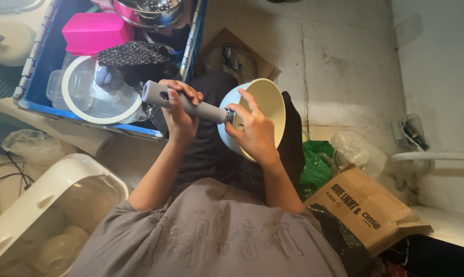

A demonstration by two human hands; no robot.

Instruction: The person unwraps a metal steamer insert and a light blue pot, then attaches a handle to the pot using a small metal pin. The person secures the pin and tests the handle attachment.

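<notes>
I hold a small saucepan (267, 105) in front of my chest, tipped on its side, pale blue outside and cream inside. My left hand (180, 110) is wrapped around its grey handle (157, 95), which points up and left. My right hand (253, 131) grips the pan where the handle joins the bowl, fingers over the rim; a ring shows on one finger. My grey printed shirt fills the bottom of the view.
A blue crate (42, 61) at upper left holds a pink box (96, 31), a glass lid (96, 90), a steel bowl (150, 11) and dark cloth. A white lidded bin (42, 205) stands at lower left. A cardboard box (368, 205), green bag (316, 164) and plastic wrap lie at right.
</notes>
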